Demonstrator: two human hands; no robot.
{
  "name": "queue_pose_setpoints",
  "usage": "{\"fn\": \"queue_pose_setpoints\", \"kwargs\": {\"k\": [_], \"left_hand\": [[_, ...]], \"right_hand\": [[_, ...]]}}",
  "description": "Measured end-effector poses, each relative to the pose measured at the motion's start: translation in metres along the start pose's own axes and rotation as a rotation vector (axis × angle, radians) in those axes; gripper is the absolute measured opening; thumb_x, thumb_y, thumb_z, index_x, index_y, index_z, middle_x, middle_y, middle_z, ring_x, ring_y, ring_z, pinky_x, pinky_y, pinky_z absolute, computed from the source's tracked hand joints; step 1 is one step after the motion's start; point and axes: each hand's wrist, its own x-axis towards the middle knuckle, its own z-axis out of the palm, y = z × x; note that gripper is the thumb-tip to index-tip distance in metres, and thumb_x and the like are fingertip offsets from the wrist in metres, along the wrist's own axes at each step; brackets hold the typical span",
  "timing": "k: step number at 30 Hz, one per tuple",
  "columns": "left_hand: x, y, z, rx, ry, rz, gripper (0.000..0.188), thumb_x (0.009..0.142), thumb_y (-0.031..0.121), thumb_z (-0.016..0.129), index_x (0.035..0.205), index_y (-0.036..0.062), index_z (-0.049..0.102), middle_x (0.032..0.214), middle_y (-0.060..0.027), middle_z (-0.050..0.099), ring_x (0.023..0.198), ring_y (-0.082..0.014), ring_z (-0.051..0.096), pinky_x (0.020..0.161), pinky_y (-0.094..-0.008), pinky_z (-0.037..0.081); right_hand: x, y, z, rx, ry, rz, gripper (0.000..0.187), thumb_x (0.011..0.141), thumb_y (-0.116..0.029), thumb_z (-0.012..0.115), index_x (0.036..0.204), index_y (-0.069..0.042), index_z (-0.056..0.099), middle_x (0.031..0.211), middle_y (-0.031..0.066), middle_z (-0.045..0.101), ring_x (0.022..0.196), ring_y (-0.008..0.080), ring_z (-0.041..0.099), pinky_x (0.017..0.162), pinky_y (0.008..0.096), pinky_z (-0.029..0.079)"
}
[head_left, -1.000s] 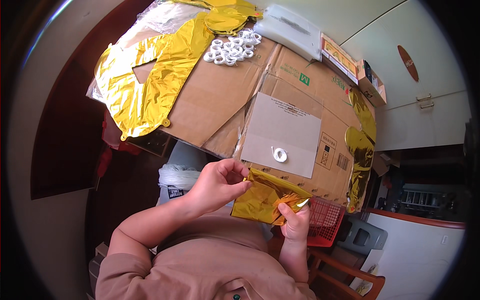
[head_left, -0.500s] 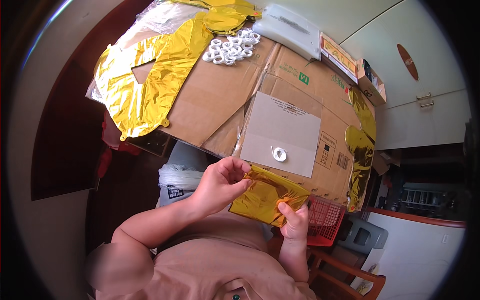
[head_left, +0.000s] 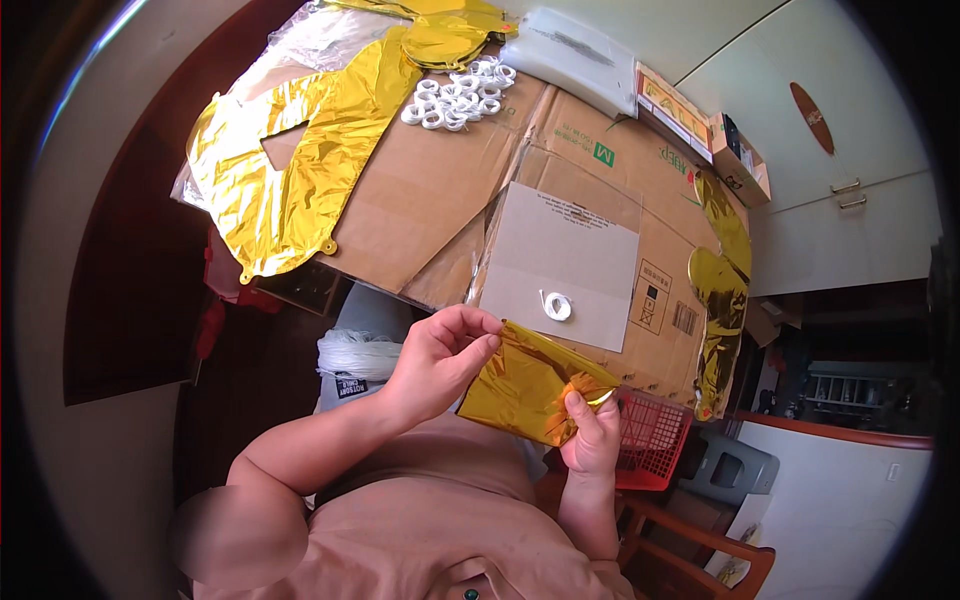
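Both hands hold a folded gold foil balloon (head_left: 520,385) above my lap, at the near edge of the cardboard. My left hand (head_left: 435,365) pinches its upper left corner between thumb and fingers. My right hand (head_left: 592,437) grips the right side, thumb on top and the other fingers mostly hidden underneath. Just beyond the foil lies a flat clear plastic bag (head_left: 565,245), and a small white ribbon roll (head_left: 556,306) rests on its near part.
Cardboard (head_left: 430,205) covers the table. A large flat gold balloon (head_left: 310,170) lies left, near a pile of white ribbon rolls (head_left: 457,97). More gold foil (head_left: 720,290) hangs over the right edge. A white package (head_left: 570,60) and small boxes (head_left: 738,160) stand behind; a red basket (head_left: 652,435) sits lower right.
The foil's upper left corner has risen slightly with my left hand. Near my right thumb, the foil's edge has shifted and now shows a bright curl.
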Motion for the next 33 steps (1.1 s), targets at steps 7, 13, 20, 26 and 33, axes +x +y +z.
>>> {"fn": "queue_pose_setpoints", "kwargs": {"k": [7, 13, 20, 26, 33], "left_hand": [[0.005, -0.001, 0.0, -0.012, -0.016, -0.001, 0.012, 0.093, 0.002, 0.068, 0.104, 0.0005, 0.061, 0.093, -0.0012, 0.065, 0.085, -0.0049, 0.061, 0.079, -0.0201, 0.051], [0.002, -0.004, -0.001, 0.027, -0.019, 0.062, 0.032, 0.095, 0.002, 0.065, 0.123, 0.0037, 0.049, 0.096, -0.0022, 0.062, 0.089, -0.0061, 0.061, 0.08, -0.0198, 0.051], [0.0, -0.009, -0.004, 0.037, -0.136, 0.174, 0.063, 0.093, 0.007, 0.068, 0.143, 0.0068, 0.03, 0.126, -0.0145, 0.052, 0.117, -0.0197, 0.055, 0.101, -0.0329, 0.046], [-0.023, 0.004, 0.002, -0.096, -0.213, -0.171, 0.087, 0.087, 0.011, 0.075, 0.152, 0.0032, 0.018, 0.148, -0.0193, 0.037, 0.138, -0.0274, 0.04, 0.113, -0.0422, 0.037], [-0.032, -0.009, 0.0, -0.406, -0.188, -0.425, 0.042, 0.094, -0.005, 0.06, 0.134, -0.0008, 0.049, 0.126, -0.0106, 0.062, 0.113, -0.0172, 0.062, 0.098, -0.0323, 0.051]], "right_hand": [[-0.001, 0.0, -0.001, -0.09, -0.002, -0.002, 0.022, 0.092, -0.002, 0.067, 0.114, -0.002, 0.066, 0.108, 0.0031, 0.069, 0.097, 0.0112, 0.064, 0.089, 0.0274, 0.05], [0.0, 0.002, 0.0, 0.041, 0.044, 0.051, 0.019, 0.097, -0.009, 0.063, 0.115, -0.002, 0.065, 0.106, 0.0022, 0.068, 0.096, 0.0119, 0.064, 0.089, 0.0282, 0.05], [0.003, -0.001, 0.006, 0.066, 0.043, 0.04, 0.021, 0.099, -0.011, 0.06, 0.117, -0.002, 0.064, 0.111, 0.0041, 0.068, 0.102, 0.0141, 0.064, 0.093, 0.0315, 0.051], [0.006, -0.003, 0.003, 0.072, 0.03, 0.052, 0.023, 0.099, -0.012, 0.06, 0.12, -0.002, 0.064, 0.115, 0.0047, 0.068, 0.104, 0.0145, 0.064, 0.094, 0.0318, 0.051], [0.004, 0.005, -0.001, 0.011, -0.01, 0.111, 0.025, 0.099, -0.014, 0.062, 0.121, -0.002, 0.064, 0.114, 0.0032, 0.067, 0.103, 0.0116, 0.063, 0.093, 0.029, 0.049]]}}
